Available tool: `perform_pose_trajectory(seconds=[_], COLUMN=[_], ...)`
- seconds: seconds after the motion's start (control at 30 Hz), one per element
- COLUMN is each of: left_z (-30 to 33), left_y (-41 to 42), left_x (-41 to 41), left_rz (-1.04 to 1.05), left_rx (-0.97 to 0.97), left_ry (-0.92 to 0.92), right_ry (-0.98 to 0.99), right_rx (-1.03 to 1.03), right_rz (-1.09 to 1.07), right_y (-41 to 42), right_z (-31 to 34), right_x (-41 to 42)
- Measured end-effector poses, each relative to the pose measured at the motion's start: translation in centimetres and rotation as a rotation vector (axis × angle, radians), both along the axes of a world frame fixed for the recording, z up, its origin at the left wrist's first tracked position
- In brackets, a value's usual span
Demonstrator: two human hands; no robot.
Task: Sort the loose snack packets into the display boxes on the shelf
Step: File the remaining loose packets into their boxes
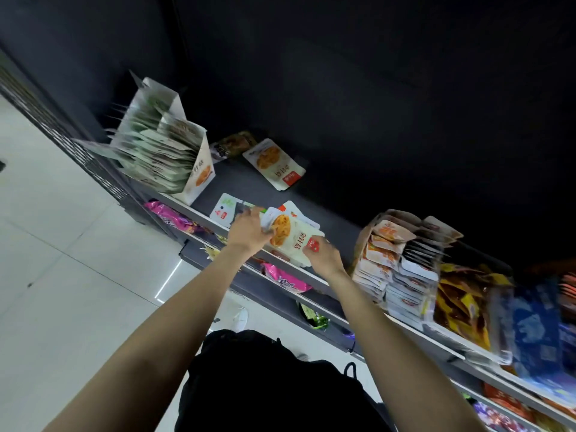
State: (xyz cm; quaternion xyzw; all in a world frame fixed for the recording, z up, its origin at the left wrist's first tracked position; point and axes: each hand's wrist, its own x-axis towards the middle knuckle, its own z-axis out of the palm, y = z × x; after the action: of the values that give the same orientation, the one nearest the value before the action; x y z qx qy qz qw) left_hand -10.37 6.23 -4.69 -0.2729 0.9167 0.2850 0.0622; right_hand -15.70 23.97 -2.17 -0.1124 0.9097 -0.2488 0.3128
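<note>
Snack packets (288,236) — between left hand (246,232) and right hand (322,255) grip

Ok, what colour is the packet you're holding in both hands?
The packet is white with an orange food picture and a small red logo, clearest in the head view.

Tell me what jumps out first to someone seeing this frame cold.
Two bare hands, left hand and right hand, meet at the shelf's front edge, gripping a fanned bunch of white snack packets with orange noodle pictures. To the left stands a tall white cardboard display box crammed with pale green packets. One more white noodle packet lies loose at the back of the dark grey shelf.
</note>
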Motion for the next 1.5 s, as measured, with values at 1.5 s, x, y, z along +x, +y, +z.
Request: perform_pose_trajectory(seconds=[1.5], left_z=[8.9], left_y=[-25.7], left_x=[1.3], left_rz=[-0.503], left_rx=[-0.541], left_ry=[0.314], right_ry=[0.862], right_rx=[-0.589], right_rz=[-0.214], right_y=[-23.6], right_z=[11.6], right_x=[-1.2])
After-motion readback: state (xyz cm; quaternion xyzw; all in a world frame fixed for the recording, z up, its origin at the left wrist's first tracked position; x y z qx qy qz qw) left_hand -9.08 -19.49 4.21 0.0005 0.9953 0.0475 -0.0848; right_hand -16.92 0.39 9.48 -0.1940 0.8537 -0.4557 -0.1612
